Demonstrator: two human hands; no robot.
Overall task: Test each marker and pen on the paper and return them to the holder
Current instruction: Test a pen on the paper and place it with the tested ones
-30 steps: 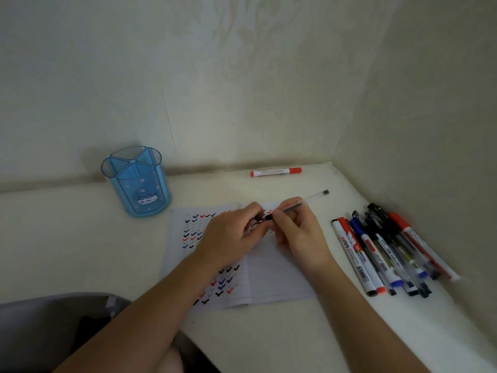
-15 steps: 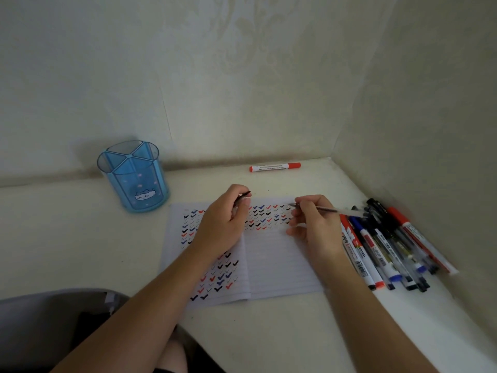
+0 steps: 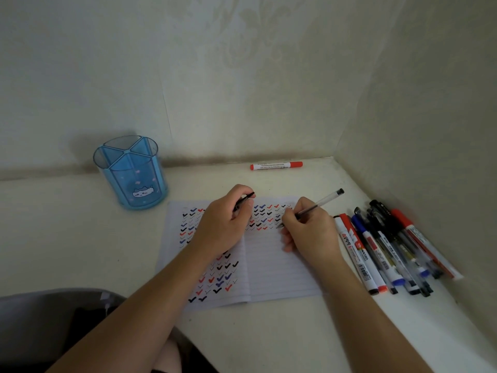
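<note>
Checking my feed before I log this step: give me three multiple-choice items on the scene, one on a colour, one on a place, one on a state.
1. The holder is: A red; B blue; C green.
2. The red-capped marker lies: A by the back wall, beyond the paper; B inside the holder; C on the paper.
3. The pen in the right hand is: A capped; B standing in the holder; C uncapped, tip at the paper.

Answers:
1. B, its see-through walls are blue.
2. A, it lies alone at the wall's foot.
3. C, the left hand holds the dark cap and the tip meets the page.
</note>
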